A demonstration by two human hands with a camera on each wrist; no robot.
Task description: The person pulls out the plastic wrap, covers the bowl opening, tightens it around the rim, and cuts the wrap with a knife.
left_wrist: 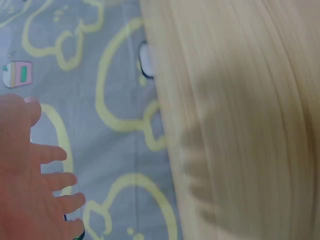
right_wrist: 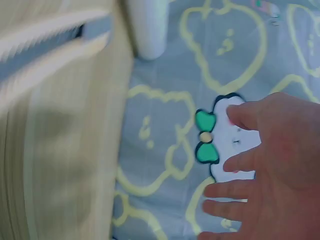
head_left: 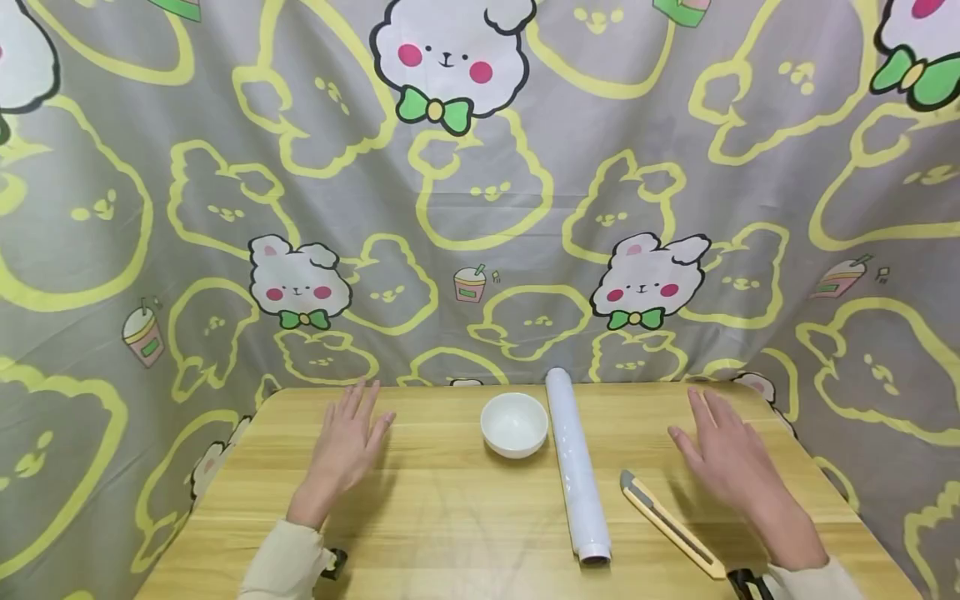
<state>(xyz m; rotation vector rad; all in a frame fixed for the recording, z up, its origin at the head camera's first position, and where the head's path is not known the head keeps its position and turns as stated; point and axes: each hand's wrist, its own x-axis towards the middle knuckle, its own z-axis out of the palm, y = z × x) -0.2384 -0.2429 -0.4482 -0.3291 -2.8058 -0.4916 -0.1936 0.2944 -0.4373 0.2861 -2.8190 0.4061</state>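
My left hand (head_left: 345, 446) is over the left part of the table, its fingers extended and nothing held. On the other side, my right hand (head_left: 727, 458) is also empty, fingers straight, just beyond a yellow utility knife (head_left: 671, 525) with a grey end. Between the hands stands a small white bowl (head_left: 514, 425), upright, showing only its white inside. Right of the bowl lies a long roll of plastic wrap (head_left: 576, 467), pointing away from me. In the right wrist view, the utility knife (right_wrist: 55, 50) appears blurred beside the spread fingers of the right hand (right_wrist: 270, 165).
The wooden table (head_left: 442, 517) ends at a grey curtain (head_left: 480, 208) with yellow outlines and white cartoon animals, which hangs behind it and down both sides. The far end of the wrap roll reaches the table's back edge. Dark straps sit at both wrists.
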